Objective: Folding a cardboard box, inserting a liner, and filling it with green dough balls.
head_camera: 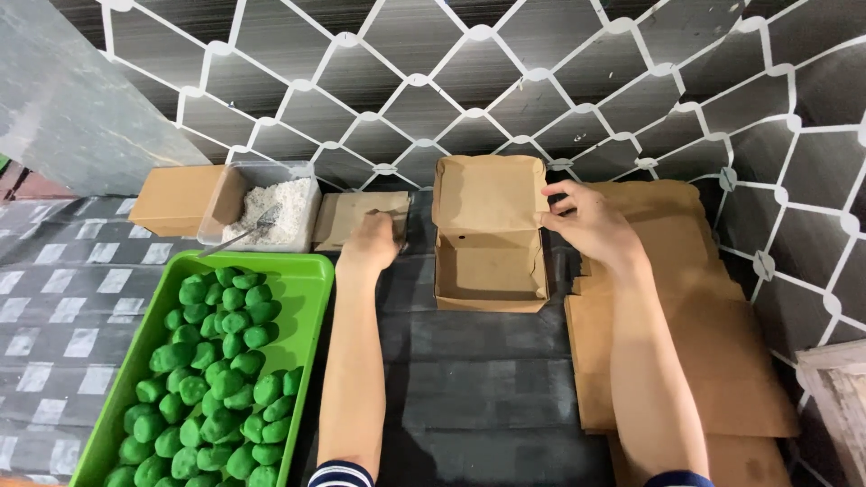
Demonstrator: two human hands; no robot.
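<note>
Kraft-brown flat box blanks (672, 361) stacked at rt, largest item. Green tray (311, 271) w/ green balls at lt. Open brown carton (490, 236) at centre: prob. light, thin, creases easily; grip at side wall. Right hand (586, 224) pinches its lid edge. Left hand (370, 242) lies on flat brown sheet (347, 215), grip unclear.

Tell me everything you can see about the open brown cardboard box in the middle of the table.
The open brown cardboard box is a small folded takeaway-style carton of plain kraft card. Its hinged lid stands upright behind an empty, shallow tray with creased side flaps. It sits on the dark table surface, close to the patterned wall, beside a stack of flat brown cardboard sheets. The right hand pinches the lid's right edge; the left hand rests apart from it, to its left.
</note>
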